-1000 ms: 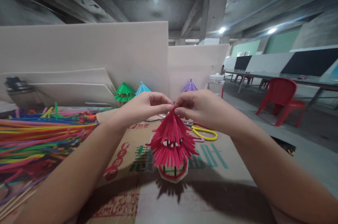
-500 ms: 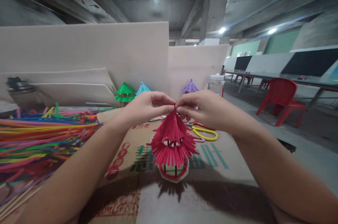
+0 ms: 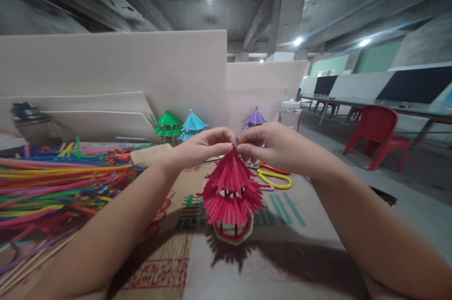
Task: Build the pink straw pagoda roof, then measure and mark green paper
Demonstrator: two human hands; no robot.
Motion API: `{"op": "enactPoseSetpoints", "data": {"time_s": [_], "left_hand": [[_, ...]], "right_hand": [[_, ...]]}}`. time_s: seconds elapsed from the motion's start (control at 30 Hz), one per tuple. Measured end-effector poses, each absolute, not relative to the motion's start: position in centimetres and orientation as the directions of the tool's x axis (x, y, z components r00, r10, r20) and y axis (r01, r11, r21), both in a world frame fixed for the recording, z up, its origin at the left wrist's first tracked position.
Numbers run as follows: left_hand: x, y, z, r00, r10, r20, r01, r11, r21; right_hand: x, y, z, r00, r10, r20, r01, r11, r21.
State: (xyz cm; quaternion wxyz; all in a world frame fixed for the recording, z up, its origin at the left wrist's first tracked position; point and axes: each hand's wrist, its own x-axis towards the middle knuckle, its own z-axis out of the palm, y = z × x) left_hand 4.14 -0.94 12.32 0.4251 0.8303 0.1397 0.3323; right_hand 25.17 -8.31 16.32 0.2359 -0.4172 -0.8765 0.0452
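Note:
A red two-tiered model pavilion [image 3: 231, 189], its roofs made of fuzzy pipe cleaners, stands upright on a pale octagonal base in the middle of the cardboard. Dark thin posts hold the roofs apart. My left hand [image 3: 208, 145] pinches the roof's peak from the left, thumb and forefinger together. From the other side, my right hand [image 3: 263, 142] pinches the same tip with its fingers closed. The very top of the peak is mostly hidden by the fingertips. Yellow-handled scissors [image 3: 273, 180] lie just behind, to the right, beside a tool with an orange-red handle [image 3: 273, 168].
Bundles of coloured pipe cleaners [image 3: 63, 187] and thin wooden sticks [image 3: 38, 262] cover the left side. Green [image 3: 168, 125], blue [image 3: 192, 123] and purple [image 3: 254, 116] model pavilions stand at the back before a pale board [image 3: 176, 74]. A clear jar [image 3: 290, 114] and red chair [image 3: 377, 135] are to the right.
My left hand has dropped slightly and shifted a little, uncovering more of the blue pavilion. Both hands stay at the red peak, and the red pavilion has hardly moved.

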Motion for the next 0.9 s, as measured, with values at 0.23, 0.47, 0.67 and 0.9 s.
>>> {"op": "enactPoseSetpoints", "data": {"time_s": [0.23,0.47,0.67,0.9], "left_hand": [[4.7,0.1,11.0,0.731,0.509,0.454,-0.174,-0.504,0.846],[4.4,0.7,11.0,0.716,0.538,0.444,-0.154,-0.499,0.853],[4.0,-0.3,11.8,0.765,0.486,0.423,-0.148,-0.508,0.849],[3.9,-0.7,12.2,0.779,0.474,0.411,-0.075,-0.580,0.811]], "right_hand": [[25.1,-8.2,16.2,-0.569,0.740,0.358,0.671,0.670,-0.318],[25.1,-8.2,16.2,-0.558,0.754,0.348,0.677,0.655,-0.336],[25.1,-8.0,16.2,-0.578,0.741,0.341,0.667,0.670,-0.325],[25.1,-7.9,16.2,-0.557,0.763,0.328,0.679,0.645,-0.350]]}}
